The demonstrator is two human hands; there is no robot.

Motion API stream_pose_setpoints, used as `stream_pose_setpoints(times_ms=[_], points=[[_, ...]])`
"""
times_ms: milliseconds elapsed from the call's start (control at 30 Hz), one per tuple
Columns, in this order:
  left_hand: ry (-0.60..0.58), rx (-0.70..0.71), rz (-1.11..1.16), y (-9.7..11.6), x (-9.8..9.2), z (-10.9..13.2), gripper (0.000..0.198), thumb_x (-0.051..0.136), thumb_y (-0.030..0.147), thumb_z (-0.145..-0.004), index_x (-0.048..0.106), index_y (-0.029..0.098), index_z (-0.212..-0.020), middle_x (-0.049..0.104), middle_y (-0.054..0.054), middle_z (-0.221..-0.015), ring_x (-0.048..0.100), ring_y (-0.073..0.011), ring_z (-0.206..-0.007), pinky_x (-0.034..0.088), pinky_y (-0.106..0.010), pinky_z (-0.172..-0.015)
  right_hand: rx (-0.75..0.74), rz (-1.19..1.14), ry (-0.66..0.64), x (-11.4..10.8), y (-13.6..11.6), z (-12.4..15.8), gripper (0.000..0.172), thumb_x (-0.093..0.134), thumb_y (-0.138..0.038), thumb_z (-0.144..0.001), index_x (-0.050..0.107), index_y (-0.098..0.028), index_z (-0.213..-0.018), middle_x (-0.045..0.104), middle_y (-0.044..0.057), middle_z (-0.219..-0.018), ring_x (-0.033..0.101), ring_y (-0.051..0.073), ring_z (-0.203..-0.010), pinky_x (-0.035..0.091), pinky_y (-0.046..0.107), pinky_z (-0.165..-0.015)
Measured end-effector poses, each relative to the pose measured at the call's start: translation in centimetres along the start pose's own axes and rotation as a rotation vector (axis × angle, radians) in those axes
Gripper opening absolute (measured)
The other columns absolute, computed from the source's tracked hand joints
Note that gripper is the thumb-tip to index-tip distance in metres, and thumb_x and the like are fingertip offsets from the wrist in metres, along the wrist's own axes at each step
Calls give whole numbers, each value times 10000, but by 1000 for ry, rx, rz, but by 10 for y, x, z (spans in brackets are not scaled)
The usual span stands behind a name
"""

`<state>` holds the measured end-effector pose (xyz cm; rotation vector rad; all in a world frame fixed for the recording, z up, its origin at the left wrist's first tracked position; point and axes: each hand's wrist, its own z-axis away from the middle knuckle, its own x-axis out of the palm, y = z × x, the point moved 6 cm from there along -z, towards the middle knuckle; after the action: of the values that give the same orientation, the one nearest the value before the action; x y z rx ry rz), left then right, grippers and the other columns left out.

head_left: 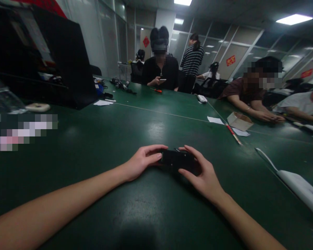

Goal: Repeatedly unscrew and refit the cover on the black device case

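Observation:
A small black rectangular object [176, 160] is held just above the green tabletop, tilted slightly down to the right. Tiny bright spots show on its dark face; its exact kind cannot be made out. My left hand [139, 163] grips its left end, thumb on the near face and fingers along the top. Around the right end curls my right hand [205, 173], with the thumb below and the fingers over the upper edge. A thin light sliver shows by the right fingertips, too small to name.
The green table [99, 139] spreads all round. On the right lie a white power strip [299, 189], an open cardboard box [240, 121] and a red-and-white stick [233, 134]. A screwdriver [157, 90] and cables [122, 85] lie far off. A black panel [75, 66] stands left. People sit opposite.

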<state>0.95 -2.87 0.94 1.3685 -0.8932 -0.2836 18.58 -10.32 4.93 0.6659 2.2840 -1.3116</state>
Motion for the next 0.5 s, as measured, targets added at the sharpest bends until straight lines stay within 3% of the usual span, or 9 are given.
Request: stream_pose_setpoints(times_ms=[100,233,300,400,500], points=[[33,68,-208,6,-1,1,383,658,303,-842,643,161,-1198,696,-90,-1088,645,-225,-976,488,-366,-902,128,-88,-52,7,0,-3,593,684,-405,-844,463,-255,-1374,576,118,-1344,559,283,-1229,455,481,-1032],[52,167,-433,18,3,7,323,561,340,-901,662,174,-1159,688,-80,-1128,610,-243,-1064,454,-360,-951,264,-134,-86,16,0,-1,426,649,-411,-864,567,-258,-1253,629,80,-1254,605,260,-1147,482,456,-992],[8,186,-477,21,8,9,346,541,368,-912,646,182,-1184,672,-80,-1176,594,-251,-1114,441,-365,-979,269,-135,-94,20,-4,1,413,668,-387,-848,581,-256,-1230,640,72,-1223,614,255,-1123,488,445,-980],[-47,164,-564,19,15,9,408,658,370,-834,635,192,-1200,683,-74,-1167,621,-252,-1080,465,-365,-957,241,-170,-136,28,-12,3,397,686,-350,-836,591,-249,-1208,639,71,-1220,612,251,-1126,491,429,-976],[-30,148,-646,18,16,9,395,719,336,-783,671,191,-1147,710,-66,-1120,643,-247,-1042,478,-362,-939,244,-194,-171,33,-15,4,373,675,-343,-846,598,-245,-1198,642,71,-1221,608,250,-1135,484,432,-989]])
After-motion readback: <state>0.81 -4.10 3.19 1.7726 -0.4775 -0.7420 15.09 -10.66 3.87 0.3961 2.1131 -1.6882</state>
